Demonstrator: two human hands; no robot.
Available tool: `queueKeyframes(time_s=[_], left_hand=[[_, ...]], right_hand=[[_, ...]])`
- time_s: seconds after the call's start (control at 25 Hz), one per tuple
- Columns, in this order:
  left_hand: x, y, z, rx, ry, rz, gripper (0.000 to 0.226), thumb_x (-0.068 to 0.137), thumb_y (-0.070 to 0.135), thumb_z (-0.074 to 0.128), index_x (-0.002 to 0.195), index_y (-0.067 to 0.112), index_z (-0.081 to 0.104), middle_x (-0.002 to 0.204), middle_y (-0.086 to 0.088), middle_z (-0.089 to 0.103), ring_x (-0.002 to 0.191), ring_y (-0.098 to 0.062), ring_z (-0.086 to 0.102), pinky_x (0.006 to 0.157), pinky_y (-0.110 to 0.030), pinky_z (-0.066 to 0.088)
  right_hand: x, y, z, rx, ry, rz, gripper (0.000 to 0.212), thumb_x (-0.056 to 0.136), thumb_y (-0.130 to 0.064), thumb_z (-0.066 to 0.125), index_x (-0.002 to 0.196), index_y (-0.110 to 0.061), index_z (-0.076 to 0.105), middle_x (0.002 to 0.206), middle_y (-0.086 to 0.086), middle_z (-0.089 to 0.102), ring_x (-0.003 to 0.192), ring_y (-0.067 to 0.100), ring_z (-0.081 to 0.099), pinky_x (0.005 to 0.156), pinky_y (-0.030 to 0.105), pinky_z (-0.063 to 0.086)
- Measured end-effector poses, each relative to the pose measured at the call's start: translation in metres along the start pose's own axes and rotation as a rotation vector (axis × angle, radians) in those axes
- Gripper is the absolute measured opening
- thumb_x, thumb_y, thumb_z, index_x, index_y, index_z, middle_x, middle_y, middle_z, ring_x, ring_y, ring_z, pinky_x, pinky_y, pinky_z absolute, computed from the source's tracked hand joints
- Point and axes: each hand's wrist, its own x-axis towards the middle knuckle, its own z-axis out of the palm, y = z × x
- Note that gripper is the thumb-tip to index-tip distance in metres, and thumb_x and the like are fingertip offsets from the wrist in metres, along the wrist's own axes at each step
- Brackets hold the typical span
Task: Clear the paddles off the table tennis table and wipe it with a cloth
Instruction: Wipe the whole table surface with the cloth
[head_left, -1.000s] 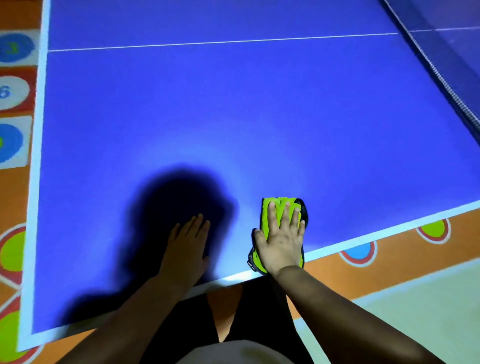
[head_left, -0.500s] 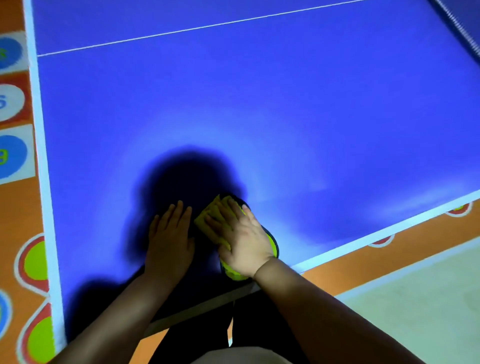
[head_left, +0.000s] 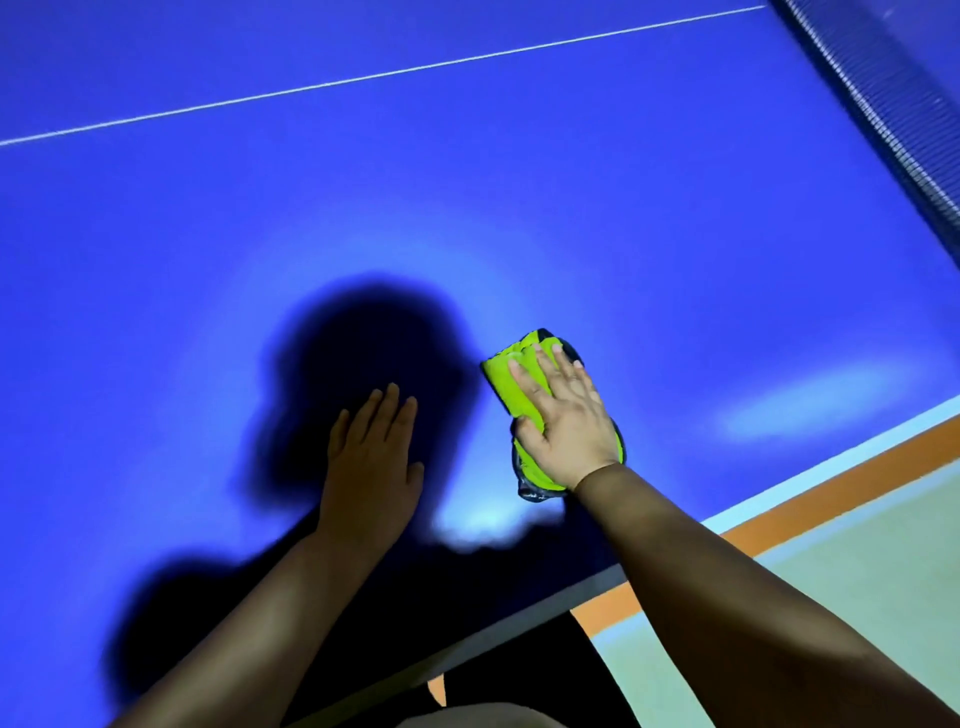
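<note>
Blue counter (head_left: 519, 182): the table tennis top fills most of my view and stretches away ahead of both hands.
Yellow-green cloth (head_left: 506, 374): a folded, dark-edged cloth lies flat on the counter beneath the right hand. I see its far end past the fingertips and its near end below the heel of the palm, beside the wrist.
Right hand (head_left: 566, 421): palm down on the cloth, with the fingers straight and close together. It presses on the fabric, and I see no finger curled round it.
Left hand (head_left: 371, 457): palm down on the bare counter, with the fingers extended and together. It holds nothing and lies to the left of the right hand, apart from the cloth.
Shadow (head_left: 363, 338): a dark patch from the person's head and arms covers the counter around and ahead of the left hand. Its edge comes just left of the cloth.
White line (head_left: 363, 78): a thin stripe crosses the counter well ahead of both hands.
Net (head_left: 883, 104): this runs along the upper right corner, well beyond the right hand.
Floor (head_left: 831, 571): an orange band and a pale green area lie past the counter's pale edge, to the right of the right forearm.
</note>
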Motion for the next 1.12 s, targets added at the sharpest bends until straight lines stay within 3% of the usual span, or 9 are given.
queueKeyframes(time_s=[0.16, 0.32, 0.48, 0.6, 0.68, 0.88, 1.12], left_hand=[[0.052, 0.043, 0.013, -0.030, 0.036, 0.023, 0.083, 0.050, 0.017, 0.084, 0.127, 0.006, 0.054, 0.137, -0.016, 0.049, 0.128, -0.026, 0.038, 0.103, -0.046, 0.025], [0.092, 0.071, 0.022, -0.036, 0.030, 0.035, 0.084, 0.051, 0.020, 0.084, 0.127, 0.006, 0.054, 0.137, -0.016, 0.048, 0.127, -0.029, 0.044, 0.102, -0.050, 0.033], [0.109, 0.072, 0.024, -0.049, 0.068, 0.038, 0.084, 0.050, 0.020, 0.084, 0.127, 0.006, 0.054, 0.138, -0.017, 0.048, 0.127, -0.029, 0.043, 0.103, -0.048, 0.026], [0.105, 0.060, 0.019, -0.051, 0.074, 0.011, 0.084, 0.050, 0.020, 0.085, 0.127, 0.006, 0.055, 0.137, -0.018, 0.048, 0.126, -0.031, 0.046, 0.103, -0.050, 0.031], [0.094, 0.041, 0.012, -0.066, 0.078, -0.037, 0.083, 0.051, 0.019, 0.086, 0.127, 0.006, 0.055, 0.138, -0.018, 0.046, 0.127, -0.032, 0.045, 0.103, -0.050, 0.030], [0.043, -0.033, -0.002, -0.081, 0.073, -0.211, 0.074, 0.060, 0.020, 0.080, 0.128, 0.005, 0.054, 0.139, -0.019, 0.046, 0.127, -0.035, 0.045, 0.100, -0.056, 0.033], [-0.028, -0.114, -0.010, -0.096, 0.024, -0.403, 0.075, 0.061, 0.016, 0.083, 0.129, 0.004, 0.053, 0.139, -0.021, 0.044, 0.128, -0.037, 0.042, 0.102, -0.056, 0.030]], right_hand=[[0.026, 0.076, -0.023, 0.008, 0.017, 0.090, 0.065, 0.084, -0.042, 0.037, 0.148, -0.031, 0.031, 0.156, 0.005, 0.026, 0.147, 0.023, 0.013, 0.119, 0.036, 0.007], [0.055, 0.140, -0.044, 0.008, 0.042, 0.186, 0.068, 0.082, -0.045, 0.031, 0.148, -0.031, 0.028, 0.158, 0.006, 0.023, 0.148, 0.022, 0.010, 0.120, 0.037, 0.007], [0.080, 0.160, -0.052, 0.027, 0.106, 0.362, 0.072, 0.078, -0.046, 0.028, 0.149, -0.031, 0.030, 0.158, 0.007, 0.021, 0.148, 0.023, 0.008, 0.119, 0.036, 0.004], [0.083, 0.129, -0.047, 0.035, 0.080, 0.542, 0.073, 0.078, -0.043, 0.031, 0.151, -0.034, 0.022, 0.161, 0.005, 0.012, 0.148, 0.023, 0.001, 0.119, 0.037, 0.000], [0.082, 0.087, -0.037, 0.004, 0.047, 0.559, 0.075, 0.079, -0.044, 0.029, 0.152, -0.034, 0.014, 0.161, 0.006, 0.006, 0.148, 0.025, -0.004, 0.118, 0.039, -0.004], [0.073, -0.037, -0.003, -0.028, -0.028, 0.268, 0.077, 0.077, -0.049, 0.019, 0.152, -0.033, 0.013, 0.161, 0.008, 0.008, 0.148, 0.030, -0.002, 0.118, 0.045, -0.004], [0.066, -0.158, 0.033, -0.114, -0.023, 0.038, 0.072, 0.076, -0.043, 0.034, 0.146, -0.027, 0.037, 0.154, 0.015, 0.029, 0.143, 0.039, 0.020, 0.115, 0.055, 0.019]])
